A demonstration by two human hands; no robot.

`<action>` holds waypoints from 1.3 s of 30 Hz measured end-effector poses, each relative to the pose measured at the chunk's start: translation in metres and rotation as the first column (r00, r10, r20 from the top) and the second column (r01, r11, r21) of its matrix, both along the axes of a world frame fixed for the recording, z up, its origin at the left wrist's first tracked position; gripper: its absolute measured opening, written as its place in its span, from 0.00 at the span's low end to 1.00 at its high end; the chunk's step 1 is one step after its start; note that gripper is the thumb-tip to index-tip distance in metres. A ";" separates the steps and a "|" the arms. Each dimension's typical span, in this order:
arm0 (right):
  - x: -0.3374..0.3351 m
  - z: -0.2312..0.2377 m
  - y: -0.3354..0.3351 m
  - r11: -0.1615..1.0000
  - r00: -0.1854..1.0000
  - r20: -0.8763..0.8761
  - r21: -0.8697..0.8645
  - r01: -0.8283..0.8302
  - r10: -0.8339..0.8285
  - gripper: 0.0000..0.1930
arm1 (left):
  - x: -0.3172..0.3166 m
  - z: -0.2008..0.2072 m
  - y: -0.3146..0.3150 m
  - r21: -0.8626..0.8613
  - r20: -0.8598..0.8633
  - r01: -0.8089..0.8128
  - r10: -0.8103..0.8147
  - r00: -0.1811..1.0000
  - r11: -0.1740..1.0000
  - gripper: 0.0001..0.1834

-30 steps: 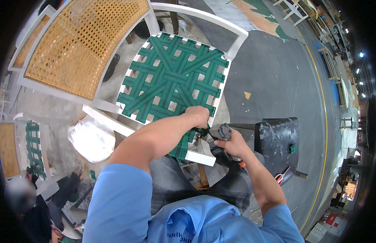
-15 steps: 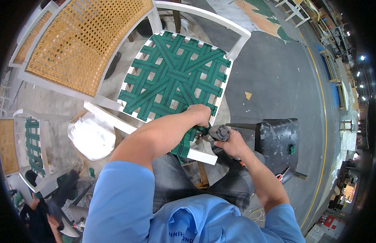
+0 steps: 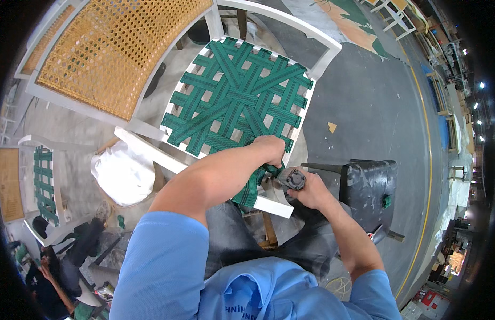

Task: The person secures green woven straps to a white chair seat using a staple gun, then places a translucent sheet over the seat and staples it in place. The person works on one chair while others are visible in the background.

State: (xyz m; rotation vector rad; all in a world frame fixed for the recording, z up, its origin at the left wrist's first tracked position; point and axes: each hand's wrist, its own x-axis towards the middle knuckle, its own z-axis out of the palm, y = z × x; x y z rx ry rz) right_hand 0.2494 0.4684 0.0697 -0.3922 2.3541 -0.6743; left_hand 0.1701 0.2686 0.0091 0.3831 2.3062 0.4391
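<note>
A white armchair has green webbing [image 3: 243,97] woven across its seat frame, with diagonal strips crossing over the weave. At the seat's near right corner, my left hand [image 3: 270,150] is closed, its fingers curled down on the webbing at the frame's edge. Below it hangs a loose green webbing strip [image 3: 248,193], beside the white arm rail [image 3: 273,206]. My right hand [image 3: 314,190] grips a grey staple gun [image 3: 291,178], whose nose points at the seat corner close to my left fingers. Where the nose meets the frame is hidden.
A woven cane backrest [image 3: 106,58] rises at the upper left. Near it sits a white-covered cushion [image 3: 123,173]. A black padded stool [image 3: 370,189] with a green scrap stands at right. Another webbed chair [image 3: 44,184] and a person [image 3: 50,277] are at lower left.
The chair and hands sit slightly farther right in the picture. The staple gun has turned a little; my left hand keeps its place on the seat corner.
</note>
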 end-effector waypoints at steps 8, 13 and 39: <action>0.006 0.009 0.014 0.993 0.994 -0.062 -0.084 0.082 -0.087 0.29 | 0.000 -0.008 -0.001 0.083 -0.052 0.126 -0.122 0.991 0.989 0.18; 0.004 0.049 0.087 0.722 0.762 0.185 -0.244 0.647 -0.620 0.19 | -0.006 -0.008 -0.003 0.030 0.011 0.176 -0.177 0.984 0.984 0.20; 0.136 -0.023 0.395 0.301 0.317 -0.180 0.111 0.947 -0.931 0.27 | 0.038 0.035 0.013 -0.123 -0.055 0.055 -0.062 0.997 0.991 0.18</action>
